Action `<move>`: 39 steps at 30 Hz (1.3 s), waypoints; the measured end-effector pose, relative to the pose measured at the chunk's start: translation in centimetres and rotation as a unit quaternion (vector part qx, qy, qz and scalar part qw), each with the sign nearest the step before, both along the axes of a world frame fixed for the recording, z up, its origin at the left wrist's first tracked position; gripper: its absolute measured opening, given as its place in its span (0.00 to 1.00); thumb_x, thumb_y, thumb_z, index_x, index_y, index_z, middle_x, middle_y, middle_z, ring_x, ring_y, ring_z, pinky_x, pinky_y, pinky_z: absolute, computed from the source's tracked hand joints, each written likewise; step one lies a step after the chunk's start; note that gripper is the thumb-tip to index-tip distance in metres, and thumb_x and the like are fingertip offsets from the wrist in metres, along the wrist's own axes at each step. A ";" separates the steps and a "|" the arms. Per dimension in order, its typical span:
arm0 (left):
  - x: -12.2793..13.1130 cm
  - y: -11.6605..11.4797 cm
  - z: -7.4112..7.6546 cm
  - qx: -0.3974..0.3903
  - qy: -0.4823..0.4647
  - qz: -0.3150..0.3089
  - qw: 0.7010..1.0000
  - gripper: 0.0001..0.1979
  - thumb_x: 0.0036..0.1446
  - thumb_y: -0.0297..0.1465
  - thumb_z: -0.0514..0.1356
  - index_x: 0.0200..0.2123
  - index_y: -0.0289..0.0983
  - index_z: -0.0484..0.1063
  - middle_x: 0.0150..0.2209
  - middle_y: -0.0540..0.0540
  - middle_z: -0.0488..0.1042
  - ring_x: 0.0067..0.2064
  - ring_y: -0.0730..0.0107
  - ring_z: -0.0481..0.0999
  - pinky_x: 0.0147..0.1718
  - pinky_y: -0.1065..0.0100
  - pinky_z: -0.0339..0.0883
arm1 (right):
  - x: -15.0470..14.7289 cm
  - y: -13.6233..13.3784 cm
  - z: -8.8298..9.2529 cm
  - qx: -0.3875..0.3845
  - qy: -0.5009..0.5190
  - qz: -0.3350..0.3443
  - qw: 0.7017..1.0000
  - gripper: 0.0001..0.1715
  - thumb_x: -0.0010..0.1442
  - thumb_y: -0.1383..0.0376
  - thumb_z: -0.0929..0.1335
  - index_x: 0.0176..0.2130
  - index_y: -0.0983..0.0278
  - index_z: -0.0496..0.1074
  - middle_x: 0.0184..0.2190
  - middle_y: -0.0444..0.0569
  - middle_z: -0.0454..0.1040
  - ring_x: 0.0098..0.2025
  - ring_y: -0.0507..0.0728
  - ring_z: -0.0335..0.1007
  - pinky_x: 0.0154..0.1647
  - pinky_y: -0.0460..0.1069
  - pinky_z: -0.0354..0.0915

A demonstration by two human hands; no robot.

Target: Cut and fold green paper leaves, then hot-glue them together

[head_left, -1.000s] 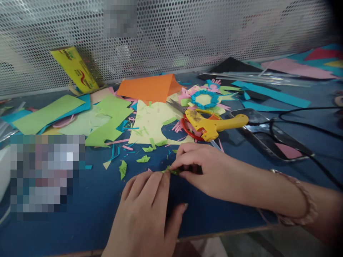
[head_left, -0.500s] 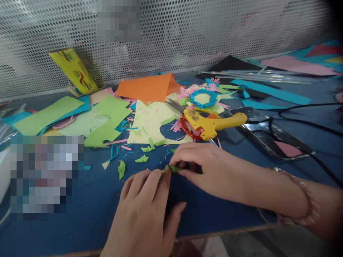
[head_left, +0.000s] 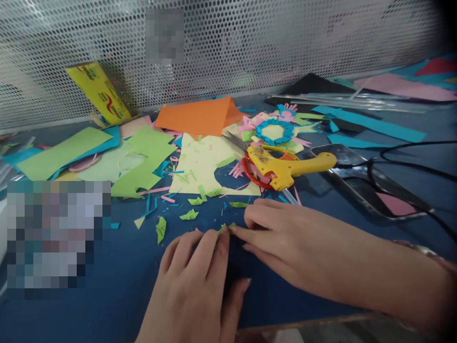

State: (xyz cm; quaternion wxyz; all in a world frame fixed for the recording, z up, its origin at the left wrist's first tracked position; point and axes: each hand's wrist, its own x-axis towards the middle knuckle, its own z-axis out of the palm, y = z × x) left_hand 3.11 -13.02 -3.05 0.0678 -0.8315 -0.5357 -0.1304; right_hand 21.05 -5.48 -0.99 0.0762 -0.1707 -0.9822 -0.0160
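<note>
My left hand (head_left: 193, 281) rests on the blue table with its fingertips pressing down a small folded piece of green paper (head_left: 222, 229). Its thumb stands apart from the fingers. The left fingers cover most of that piece. From the right, my right hand (head_left: 303, 250) reaches in, index fingertip touching the paper's edge. A gap shows between its thumb and index finger; other fingers are bent. Several similar folded green pieces (head_left: 189, 215) lie just beyond my hands, one (head_left: 161, 230) standing off to the left.
Scissors with a red handle (head_left: 246, 171) lie beneath a yellow glue gun (head_left: 285, 166). A phone (head_left: 364, 183) with a black cable lies right. Cream paper (head_left: 194, 162), green sheets (head_left: 146, 157), folded orange paper (head_left: 196, 118) and a yellow box (head_left: 100, 93) sit before the mesh panel (head_left: 221, 57).
My right thumb and index finger have parted from their pinch on the green paper; the index is now stretched out to its edge. Another green piece shows beyond. My left hand stays nearly in place.
</note>
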 end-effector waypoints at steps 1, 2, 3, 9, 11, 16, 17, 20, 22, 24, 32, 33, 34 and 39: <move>0.0 0.0 0.0 0.001 0.001 -0.001 1.000 0.23 0.53 0.39 0.51 0.52 0.37 0.61 0.44 0.42 0.67 0.44 0.61 0.65 0.41 0.62 0.62 | -0.1 0.0 0.0 -0.015 0.005 -0.007 1.000 0.10 0.55 0.69 0.61 0.28 0.64 0.70 0.27 0.49 0.68 0.32 0.55 0.59 0.33 0.51 0.57; 0.0 0.1 0.0 0.002 0.001 -0.003 1.000 0.24 0.53 0.40 0.51 0.52 0.37 0.61 0.44 0.42 0.68 0.44 0.61 0.65 0.42 0.62 0.62 | -0.1 0.0 0.0 -0.034 0.011 -0.018 0.999 0.11 0.56 0.69 0.60 0.28 0.64 0.71 0.27 0.49 0.68 0.32 0.55 0.59 0.32 0.51 0.57; -0.1 0.1 0.0 0.001 0.002 -0.005 1.000 0.24 0.53 0.40 0.51 0.53 0.38 0.60 0.44 0.43 0.68 0.44 0.61 0.65 0.42 0.62 0.62 | -0.1 0.0 0.0 -0.056 0.020 -0.032 0.998 0.11 0.56 0.69 0.60 0.29 0.64 0.71 0.27 0.49 0.68 0.31 0.54 0.60 0.32 0.50 0.57; -0.2 0.1 -0.1 0.004 0.003 -0.009 1.000 0.23 0.54 0.40 0.51 0.52 0.40 0.61 0.43 0.43 0.67 0.44 0.61 0.65 0.41 0.62 0.62 | 0.1 0.0 0.1 -0.172 0.084 -0.090 0.977 0.13 0.58 0.67 0.59 0.33 0.62 0.72 0.26 0.48 0.67 0.29 0.53 0.61 0.30 0.49 0.57; -0.2 0.1 -0.1 0.004 0.006 -0.011 1.000 0.22 0.54 0.40 0.51 0.51 0.39 0.62 0.44 0.43 0.67 0.44 0.61 0.65 0.41 0.62 0.62 | 0.3 0.1 0.1 -0.177 0.089 -0.099 0.975 0.13 0.58 0.67 0.60 0.33 0.62 0.73 0.26 0.48 0.67 0.29 0.53 0.61 0.30 0.49 0.57; -0.2 0.1 -0.1 0.003 0.017 -0.013 1.000 0.22 0.54 0.40 0.50 0.51 0.39 0.62 0.44 0.43 0.67 0.44 0.61 0.64 0.42 0.62 0.61 | 0.1 0.2 -0.2 -0.123 0.079 -0.103 0.984 0.12 0.57 0.67 0.60 0.34 0.63 0.72 0.25 0.49 0.68 0.30 0.54 0.61 0.32 0.50 0.57; -0.2 0.1 0.0 0.005 0.018 -0.013 1.000 0.23 0.54 0.40 0.50 0.52 0.39 0.62 0.44 0.43 0.67 0.44 0.61 0.64 0.42 0.62 0.61 | 0.0 0.1 -0.3 -0.110 0.071 -0.093 0.987 0.12 0.57 0.67 0.60 0.34 0.63 0.72 0.25 0.49 0.68 0.30 0.54 0.60 0.32 0.50 0.57; -0.2 0.1 0.0 0.012 0.025 -0.018 0.999 0.22 0.54 0.40 0.50 0.51 0.38 0.62 0.45 0.43 0.68 0.44 0.61 0.64 0.42 0.62 0.61 | -0.2 -0.1 -0.6 -0.059 0.036 -0.060 0.996 0.10 0.55 0.68 0.61 0.34 0.65 0.71 0.26 0.50 0.68 0.31 0.55 0.60 0.34 0.51 0.56; -0.2 0.1 0.0 0.021 0.029 -0.023 0.999 0.21 0.55 0.39 0.50 0.50 0.38 0.63 0.47 0.43 0.67 0.46 0.61 0.64 0.42 0.62 0.61 | -0.3 -0.3 -0.7 -0.022 0.017 -0.054 0.998 0.09 0.54 0.67 0.62 0.34 0.66 0.71 0.27 0.52 0.68 0.32 0.56 0.59 0.35 0.52 0.55; -0.2 0.0 0.0 0.029 0.031 -0.029 0.999 0.21 0.55 0.38 0.49 0.50 0.37 0.64 0.49 0.43 0.66 0.48 0.60 0.63 0.43 0.62 0.61 | -0.4 -0.5 -0.7 0.006 0.009 -0.057 0.998 0.09 0.55 0.67 0.61 0.33 0.66 0.71 0.27 0.52 0.68 0.32 0.56 0.59 0.35 0.52 0.55; -0.2 -0.3 0.6 0.005 0.015 -0.030 0.999 0.23 0.56 0.40 0.49 0.53 0.36 0.61 0.50 0.42 0.67 0.49 0.61 0.63 0.43 0.62 0.62 | -0.9 0.2 0.1 -0.025 0.046 -0.049 0.997 0.14 0.59 0.69 0.58 0.34 0.66 0.71 0.26 0.49 0.67 0.31 0.53 0.61 0.33 0.49 0.57; -0.3 -0.3 0.7 0.002 0.009 -0.030 1.000 0.23 0.56 0.40 0.49 0.53 0.36 0.61 0.49 0.42 0.67 0.49 0.61 0.63 0.43 0.62 0.62 | -1.0 0.3 0.1 -0.048 0.051 -0.057 0.996 0.14 0.60 0.69 0.58 0.34 0.65 0.72 0.26 0.48 0.67 0.30 0.52 0.61 0.32 0.48 0.58; -0.3 -0.4 0.8 0.001 0.002 -0.031 1.000 0.23 0.56 0.40 0.49 0.53 0.37 0.61 0.49 0.42 0.67 0.49 0.61 0.63 0.43 0.62 0.62 | -1.0 0.3 0.2 -0.069 0.056 -0.065 0.994 0.14 0.59 0.69 0.58 0.35 0.65 0.72 0.26 0.48 0.67 0.30 0.52 0.62 0.32 0.48 0.58; -0.8 -0.7 0.9 0.032 -0.033 -0.044 0.998 0.20 0.55 0.37 0.51 0.49 0.37 0.65 0.48 0.43 0.69 0.49 0.63 0.65 0.44 0.63 0.63 | -1.2 0.4 0.3 -0.124 0.066 -0.096 0.985 0.13 0.59 0.69 0.60 0.36 0.64 0.73 0.27 0.47 0.66 0.30 0.51 0.62 0.31 0.46 0.58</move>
